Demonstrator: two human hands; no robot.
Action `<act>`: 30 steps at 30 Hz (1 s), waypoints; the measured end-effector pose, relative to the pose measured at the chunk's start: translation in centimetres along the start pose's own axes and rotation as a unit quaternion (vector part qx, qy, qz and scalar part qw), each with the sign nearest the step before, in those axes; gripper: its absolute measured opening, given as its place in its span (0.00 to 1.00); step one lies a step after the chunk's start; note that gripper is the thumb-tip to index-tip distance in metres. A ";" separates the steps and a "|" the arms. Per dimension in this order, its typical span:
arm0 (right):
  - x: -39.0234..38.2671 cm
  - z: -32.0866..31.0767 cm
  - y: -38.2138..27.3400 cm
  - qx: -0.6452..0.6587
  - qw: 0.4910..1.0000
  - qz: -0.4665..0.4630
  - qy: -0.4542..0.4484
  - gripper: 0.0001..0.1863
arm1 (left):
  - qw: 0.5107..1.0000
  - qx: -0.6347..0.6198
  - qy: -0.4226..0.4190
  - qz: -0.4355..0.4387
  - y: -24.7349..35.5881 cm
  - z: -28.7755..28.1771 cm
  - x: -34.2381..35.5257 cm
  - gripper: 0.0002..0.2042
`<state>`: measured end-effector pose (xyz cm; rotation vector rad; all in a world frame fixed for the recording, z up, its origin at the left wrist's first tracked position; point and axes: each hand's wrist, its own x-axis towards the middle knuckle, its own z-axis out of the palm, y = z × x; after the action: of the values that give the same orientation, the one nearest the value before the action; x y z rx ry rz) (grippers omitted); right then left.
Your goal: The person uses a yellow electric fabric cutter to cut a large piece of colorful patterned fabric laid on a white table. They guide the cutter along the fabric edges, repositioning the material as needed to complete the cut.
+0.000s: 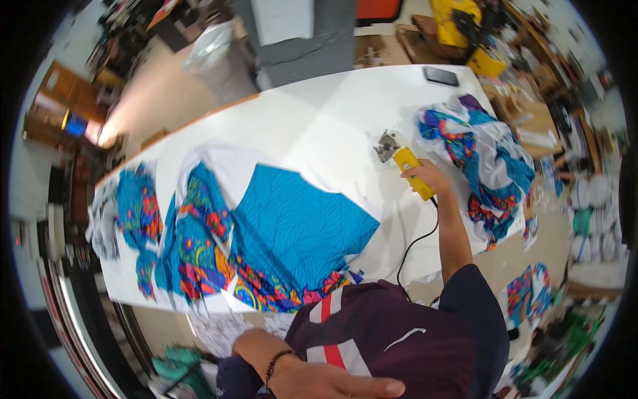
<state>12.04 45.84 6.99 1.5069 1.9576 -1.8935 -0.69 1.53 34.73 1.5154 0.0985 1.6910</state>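
Observation:
My right hand (428,177) is wrapped round the yellow body of an electric rotary fabric cutter (411,167), its metal blade head pointing away from me over the white table (319,113). A black cord runs from the cutter's near end back towards my body. My left hand (332,382), with a dark bracelet at the wrist, is in front of my torso at the lower edge. One finger stretches out to the right; the others are partly cut off by the picture's edge, and nothing shows in that hand. A turquoise patterned fabric piece (292,213) with a colourful flowered border lies left of the cutter.
Crumpled flowered fabric (488,166) is heaped on the table's right end, near a black phone (440,76). More flowered fabric (139,213) lies at the left end. A large pale sack (226,63) stands beyond the table. Fabric scraps (530,292) are on the right.

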 end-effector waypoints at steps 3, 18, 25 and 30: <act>0.3 -1.7 2.0 0.012 1.000 -0.017 0.023 0.30 | 0.988 0.102 -0.111 -0.042 0.1 -2.3 -0.9 0.29; 5.6 -1.1 0.1 -0.343 0.858 -0.189 0.334 0.33 | 0.408 0.678 0.216 -0.572 -30.4 -23.4 -17.1 0.60; 2.3 2.0 -1.0 -0.137 0.864 -0.422 0.238 0.15 | 0.615 0.685 -0.031 -0.389 -35.1 -17.9 -20.2 0.29; 0.8 6.1 -0.3 -0.099 0.920 -0.363 0.109 0.13 | 0.717 0.579 -0.028 -0.386 -32.6 -11.7 -23.1 0.19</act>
<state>7.92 41.63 5.19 1.0430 3.0178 -1.6662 4.33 13.63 -4.77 1.8902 1.7804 0.7825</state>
